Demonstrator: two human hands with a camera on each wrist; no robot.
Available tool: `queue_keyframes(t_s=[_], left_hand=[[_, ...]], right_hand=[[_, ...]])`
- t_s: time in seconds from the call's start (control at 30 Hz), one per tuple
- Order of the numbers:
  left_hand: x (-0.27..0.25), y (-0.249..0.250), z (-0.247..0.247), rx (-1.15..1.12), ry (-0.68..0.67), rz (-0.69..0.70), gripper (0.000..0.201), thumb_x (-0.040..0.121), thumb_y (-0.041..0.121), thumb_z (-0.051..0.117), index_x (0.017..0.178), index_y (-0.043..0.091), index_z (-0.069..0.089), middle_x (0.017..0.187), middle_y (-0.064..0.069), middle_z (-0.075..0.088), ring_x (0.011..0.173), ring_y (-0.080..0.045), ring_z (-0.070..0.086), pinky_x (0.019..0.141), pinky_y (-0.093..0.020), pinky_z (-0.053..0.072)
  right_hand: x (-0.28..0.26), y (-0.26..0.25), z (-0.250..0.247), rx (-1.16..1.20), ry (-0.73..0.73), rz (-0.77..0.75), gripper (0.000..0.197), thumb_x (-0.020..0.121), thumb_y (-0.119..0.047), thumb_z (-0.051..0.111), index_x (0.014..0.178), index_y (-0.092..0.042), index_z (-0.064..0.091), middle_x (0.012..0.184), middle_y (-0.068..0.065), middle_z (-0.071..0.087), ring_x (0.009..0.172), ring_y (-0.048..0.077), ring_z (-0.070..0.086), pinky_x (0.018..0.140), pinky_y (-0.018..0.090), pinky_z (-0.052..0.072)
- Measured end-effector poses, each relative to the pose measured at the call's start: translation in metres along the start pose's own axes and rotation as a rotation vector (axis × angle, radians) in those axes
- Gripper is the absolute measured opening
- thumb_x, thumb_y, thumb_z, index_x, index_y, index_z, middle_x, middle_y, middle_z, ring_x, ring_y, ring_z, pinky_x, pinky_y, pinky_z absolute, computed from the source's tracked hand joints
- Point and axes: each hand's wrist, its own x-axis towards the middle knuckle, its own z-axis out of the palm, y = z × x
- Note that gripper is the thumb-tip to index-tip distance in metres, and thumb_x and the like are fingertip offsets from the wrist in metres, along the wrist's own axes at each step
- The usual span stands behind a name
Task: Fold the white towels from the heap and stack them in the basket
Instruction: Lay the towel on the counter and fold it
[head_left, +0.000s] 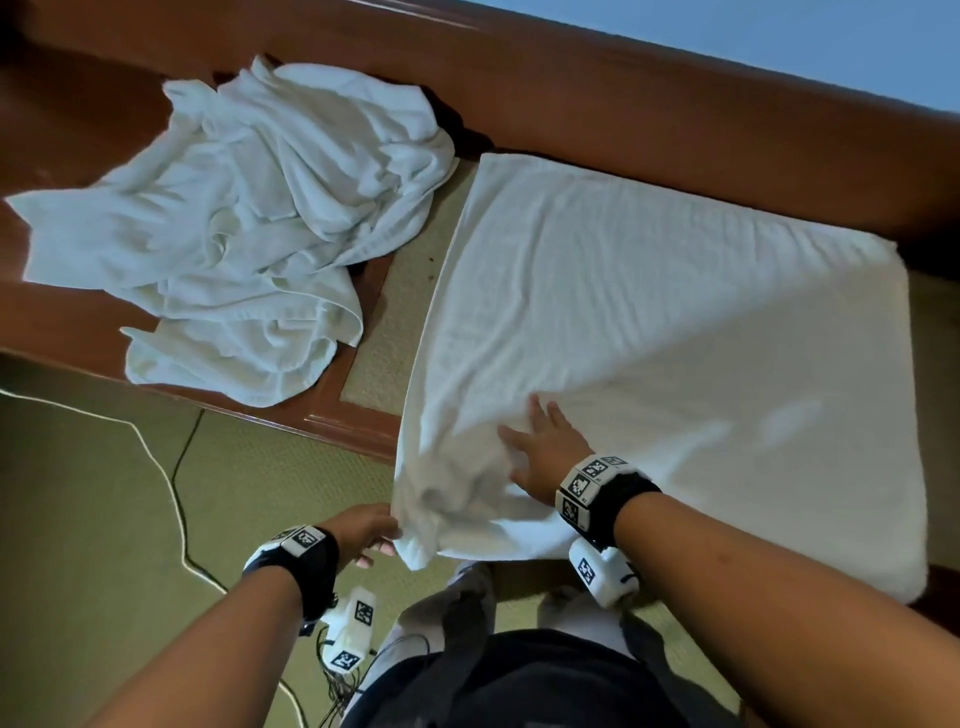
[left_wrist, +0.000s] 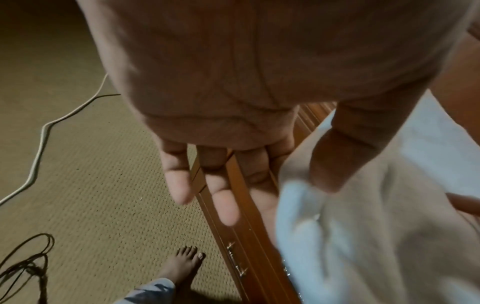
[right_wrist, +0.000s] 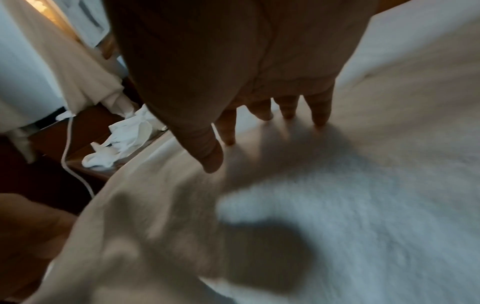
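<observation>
Pinching the towel (head_left: 649, 332) corner, the left hand (head_left: 363, 532) should pull taut while the flat, spread right hand (head_left: 545, 457) beside it smooths outward.

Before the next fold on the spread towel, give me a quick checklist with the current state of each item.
1. Spread towel lying flat on the table: mostly ok; near left corner is bunched.
2. Right hand pressing the towel down with straight fingers: ok.
3. Left hand gripping the bunched corner: cannot tell; fingers look fairly straight in the left wrist view, with the thumb over the cloth.
4. Heap clear of the spread towel: ok, a gap shows between them.
5. Towel fully on the table: not ok; the near edge hangs over the front.
6. Basket in reach: cannot tell, none in view.
</observation>
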Motion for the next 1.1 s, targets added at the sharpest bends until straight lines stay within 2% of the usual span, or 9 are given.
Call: queue_keyframes(t_s=[0.07, 0.13, 0.3, 0.37, 0.5, 0.67, 0.87, 0.97, 1.1], left_hand=[[0.003, -0.013, -0.005, -0.069, -0.004, 0.019, 0.049, 0.064, 0.027, 0.062, 0.111, 0.016, 0.068, 0.088, -0.001, 0.067, 0.077, -0.013, 0.059, 0.067, -0.026, 0.042], [0.001, -0.016, -0.007, -0.157, 0.030, 0.047, 0.044, 0.067, 0.025, 0.066, 0.109, 0.012, 0.068, 0.082, 0.002, 0.067, 0.074, -0.012, 0.058, 0.067, -0.027, 0.044], [0.005, -0.028, -0.004, -0.220, 0.076, 0.092, 0.015, 0.093, 0.004, 0.062, 0.106, -0.004, 0.057, 0.069, -0.012, 0.065, 0.052, -0.016, 0.060, 0.051, -0.027, 0.047], [0.007, -0.032, -0.002, -0.226, 0.112, 0.070, 0.009, 0.095, 0.004, 0.061, 0.096, -0.001, 0.053, 0.055, -0.013, 0.054, 0.040, -0.018, 0.050, 0.043, -0.027, 0.044], [0.011, -0.044, -0.002, -0.265, 0.241, 0.044, 0.030, 0.096, 0.014, 0.063, 0.075, 0.007, 0.042, 0.042, -0.008, 0.039, 0.029, -0.018, 0.037, 0.036, -0.026, 0.041], [0.018, -0.047, -0.005, -0.313, 0.335, -0.031, 0.025, 0.095, 0.013, 0.064, 0.081, 0.008, 0.044, 0.053, -0.010, 0.043, 0.033, -0.014, 0.033, 0.036, -0.023, 0.039], [0.027, -0.040, -0.012, -0.095, 0.447, -0.105, 0.010, 0.091, 0.006, 0.059, 0.084, 0.009, 0.053, 0.064, -0.015, 0.054, 0.049, -0.022, 0.045, 0.050, -0.032, 0.042], [0.026, -0.033, -0.014, 0.237, 0.525, -0.092, 0.006, 0.087, 0.010, 0.056, 0.092, 0.009, 0.058, 0.085, -0.015, 0.065, 0.077, -0.033, 0.063, 0.063, -0.035, 0.049], [0.034, -0.017, -0.001, 0.014, 0.425, 0.110, 0.018, 0.079, 0.021, 0.072, 0.083, 0.020, 0.055, 0.079, -0.007, 0.067, 0.080, -0.039, 0.068, 0.069, -0.050, 0.058]], right_hand=[[0.001, -0.012, -0.001, 0.024, 0.070, -0.086, 0.057, 0.093, -0.035, 0.059, 0.147, -0.036, 0.042, 0.166, 0.009, 0.009, 0.150, 0.030, 0.015, 0.119, 0.045, 0.028], [0.003, -0.030, -0.001, 0.056, 0.141, -0.206, 0.041, 0.092, -0.030, 0.059, 0.133, -0.027, 0.059, 0.146, 0.008, 0.043, 0.131, 0.030, 0.044, 0.107, 0.042, 0.041], [0.014, -0.081, 0.012, 0.158, -0.055, -0.313, 0.027, 0.095, -0.029, 0.053, 0.117, -0.017, 0.064, 0.115, 0.008, 0.065, 0.101, 0.029, 0.062, 0.091, 0.045, 0.051], [0.017, -0.092, 0.019, 0.199, -0.117, -0.306, 0.033, 0.095, -0.026, 0.053, 0.126, -0.016, 0.057, 0.118, 0.008, 0.066, 0.105, 0.027, 0.063, 0.095, 0.041, 0.050], [0.014, -0.106, 0.034, 0.287, -0.201, -0.354, 0.054, 0.095, -0.006, 0.051, 0.147, -0.016, 0.040, 0.128, 0.008, 0.064, 0.115, 0.025, 0.060, 0.097, 0.028, 0.043], [0.014, -0.105, 0.032, 0.293, -0.230, -0.383, 0.064, 0.095, 0.001, 0.049, 0.154, -0.019, 0.032, 0.131, 0.009, 0.061, 0.117, 0.025, 0.059, 0.100, 0.032, 0.045], [0.012, -0.078, 0.017, 0.215, -0.085, -0.331, 0.060, 0.093, -0.009, 0.049, 0.150, -0.025, 0.040, 0.144, 0.003, 0.051, 0.129, 0.022, 0.050, 0.109, 0.035, 0.039], [0.009, -0.065, 0.009, 0.202, 0.083, -0.299, 0.052, 0.086, -0.014, 0.059, 0.137, -0.020, 0.056, 0.140, 0.007, 0.050, 0.131, 0.027, 0.046, 0.110, 0.040, 0.038], [0.003, -0.038, 0.007, 0.165, 0.292, -0.079, 0.061, 0.082, -0.016, 0.062, 0.141, -0.024, 0.051, 0.151, 0.009, 0.039, 0.143, 0.028, 0.032, 0.113, 0.042, 0.037]])
